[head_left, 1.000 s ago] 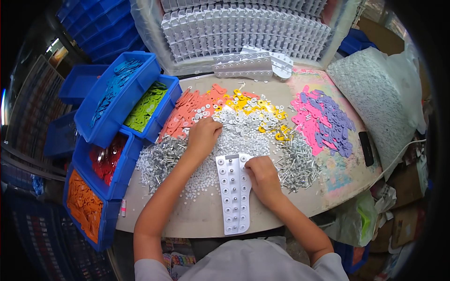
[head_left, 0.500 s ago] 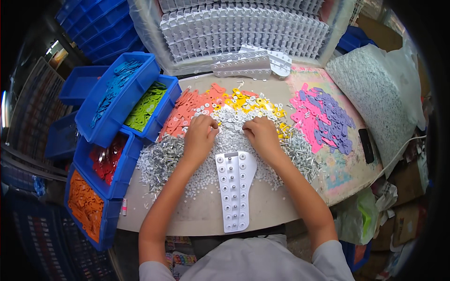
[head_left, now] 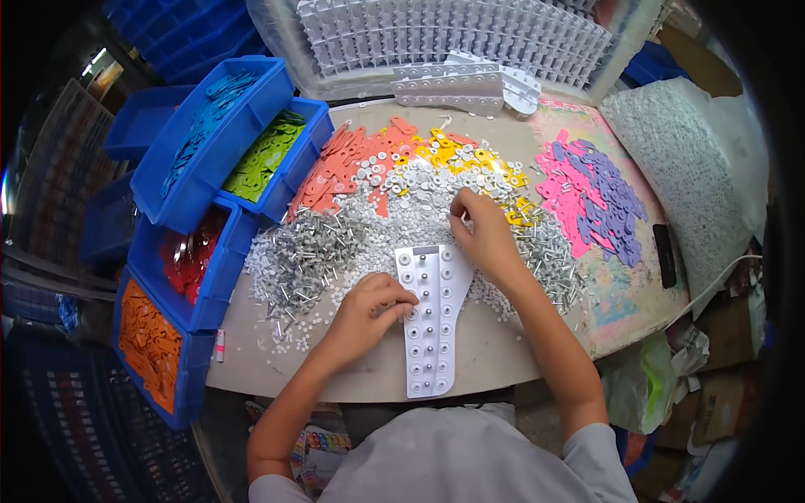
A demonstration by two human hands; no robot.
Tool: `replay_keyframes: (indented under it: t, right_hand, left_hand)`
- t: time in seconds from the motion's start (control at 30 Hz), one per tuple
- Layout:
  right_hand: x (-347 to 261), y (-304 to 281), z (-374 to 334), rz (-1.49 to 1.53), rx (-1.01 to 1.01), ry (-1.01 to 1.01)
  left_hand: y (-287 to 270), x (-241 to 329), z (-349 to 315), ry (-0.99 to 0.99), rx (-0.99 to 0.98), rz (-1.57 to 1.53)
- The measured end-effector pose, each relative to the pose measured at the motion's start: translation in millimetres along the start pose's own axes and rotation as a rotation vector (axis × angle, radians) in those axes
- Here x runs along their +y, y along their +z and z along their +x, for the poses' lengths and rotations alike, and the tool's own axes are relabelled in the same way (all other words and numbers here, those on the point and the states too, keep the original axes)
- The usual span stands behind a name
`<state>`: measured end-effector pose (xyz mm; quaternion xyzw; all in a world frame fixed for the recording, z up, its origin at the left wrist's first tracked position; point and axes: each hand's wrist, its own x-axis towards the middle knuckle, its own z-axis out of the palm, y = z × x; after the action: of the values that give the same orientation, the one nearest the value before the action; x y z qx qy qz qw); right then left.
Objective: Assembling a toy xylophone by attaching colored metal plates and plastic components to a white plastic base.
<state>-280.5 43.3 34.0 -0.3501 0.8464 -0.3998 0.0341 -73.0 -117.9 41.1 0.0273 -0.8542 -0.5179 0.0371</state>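
One white plate (head_left: 437, 335) lies on the counter (head_left: 503, 360) in front of you, at the near edge, about mid-width. Its long side runs near to far; the far end flares to the right. A row of metal pins runs down its middle, with a row of white round pieces on either side.

Your left hand (head_left: 366, 314) is at the plate's left edge, thumb and forefinger almost together over the left row; cannot tell whether they grip a piece. Your right hand (head_left: 486, 228) is just beyond the plate's far right corner, over the loose white pieces, fingers curled, thumb close in; cannot tell whether anything is pinched.

Beyond the plate: a broad spread of small white pieces (head_left: 394, 226), flanked by metal rivets, one heap left (head_left: 310, 260), one right (head_left: 549, 264). Farther out, coral tabs (head_left: 340, 172) on the left and yellow tabs (head_left: 453, 151) in the middle. To the right, pink tabs (head_left: 566, 197) next to purple tabs (head_left: 608, 201), then a black bar (head_left: 664, 256).

Left side: blue bins (head_left: 231, 147) with blue, green, red and orange pieces. Far side: rows of white parts (head_left: 453, 38). Far right: a bulging pale sack (head_left: 683, 151).
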Motion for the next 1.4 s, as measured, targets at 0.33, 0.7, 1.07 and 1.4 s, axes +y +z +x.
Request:
replay_keyframes:
  t: [0.33, 0.7, 1.07, 1.4]
  right_hand:
    - [-27, -27, -82, 0.157, -0.312, -0.028]
    - [-19, 2, -103, -0.017, -0.044, -0.151]
    - [-15, 13, -113, -0.203, 0.120, -0.287]
    - [-5, -18, -95, -0.001, 0.181, -0.076]
  left_hand:
    - [15, -8, 10, -0.064, 0.116, 0.032]
    - [26, -18, 3, 0.406, 0.293, 0.592]
    - [-12, 3, 61, 0.111, 0.160, 0.486]
    - [-19, -52, 138, 0.134, 0.223, 0.661]
